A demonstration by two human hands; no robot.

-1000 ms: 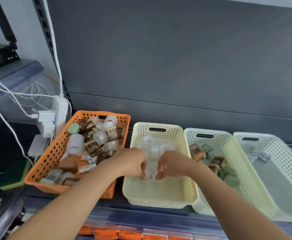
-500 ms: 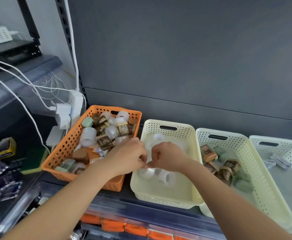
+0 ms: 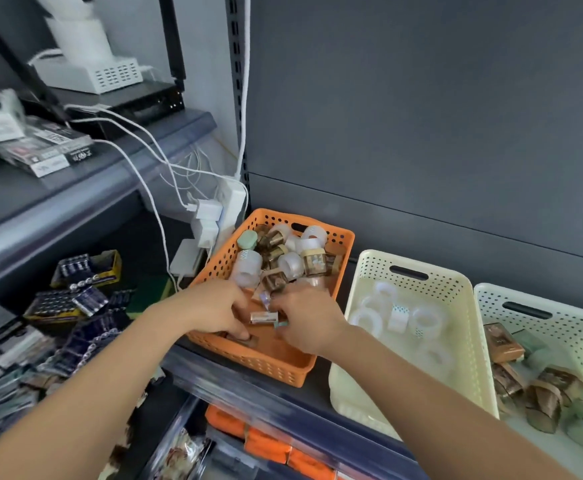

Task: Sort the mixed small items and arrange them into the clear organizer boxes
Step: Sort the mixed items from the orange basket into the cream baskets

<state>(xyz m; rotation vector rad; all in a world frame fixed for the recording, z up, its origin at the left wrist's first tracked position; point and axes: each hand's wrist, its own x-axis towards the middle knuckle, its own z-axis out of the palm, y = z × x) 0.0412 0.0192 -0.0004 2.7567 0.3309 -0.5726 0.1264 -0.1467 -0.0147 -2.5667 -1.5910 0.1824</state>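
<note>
Both my hands are down in the near end of the orange basket (image 3: 269, 370), fingers curled among the mixed small items (image 3: 283, 261). A small flat packet (image 3: 264, 317) lies between my left hand (image 3: 213, 311) and my right hand (image 3: 305, 322); I cannot tell whether either hand grips anything. Right of my right hand stands a cream basket (image 3: 362, 271) holding clear tape rolls (image 3: 421, 320), and further right a pale basket (image 3: 484, 299) holds brown wrapped pieces (image 3: 539, 389)

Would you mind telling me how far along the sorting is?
Done: white tape rolls lie in the cream basket, brown-wrapped rolls in the next basket. In hand: left hand and right hand dig in the orange basket. Left: its large mixed pile.
</note>
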